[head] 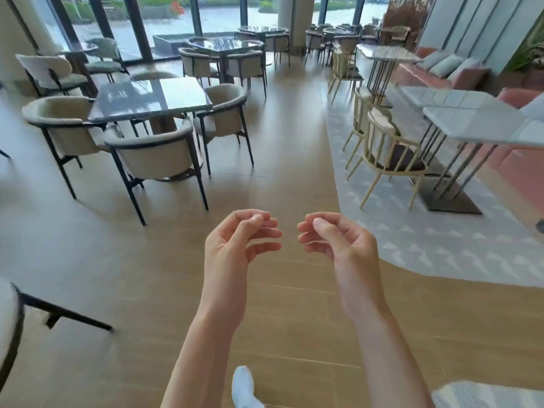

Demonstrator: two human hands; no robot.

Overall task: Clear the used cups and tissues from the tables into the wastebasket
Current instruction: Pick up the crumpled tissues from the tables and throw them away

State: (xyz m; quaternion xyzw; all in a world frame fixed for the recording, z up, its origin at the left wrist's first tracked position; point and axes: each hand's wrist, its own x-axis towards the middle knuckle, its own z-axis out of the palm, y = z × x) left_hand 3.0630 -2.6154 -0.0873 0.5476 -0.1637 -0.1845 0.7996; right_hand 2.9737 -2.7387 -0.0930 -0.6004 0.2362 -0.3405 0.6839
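Left hand (235,240): loosely curled, nothing held | right hand (338,240): loosely curled, nothing held | dark table (150,97): well apart, ahead-left.

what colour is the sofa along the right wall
Pink, with pale grey cushions; the sofa shows in the head view.

Dark glossy square table (153,95), top bare.
It stands up-left, well apart from the loosely curled fingers (265,231).

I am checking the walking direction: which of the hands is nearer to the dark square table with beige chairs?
Left. The left hand is below and slightly right of the dark table; the right hand is farther right, toward the pale rug.
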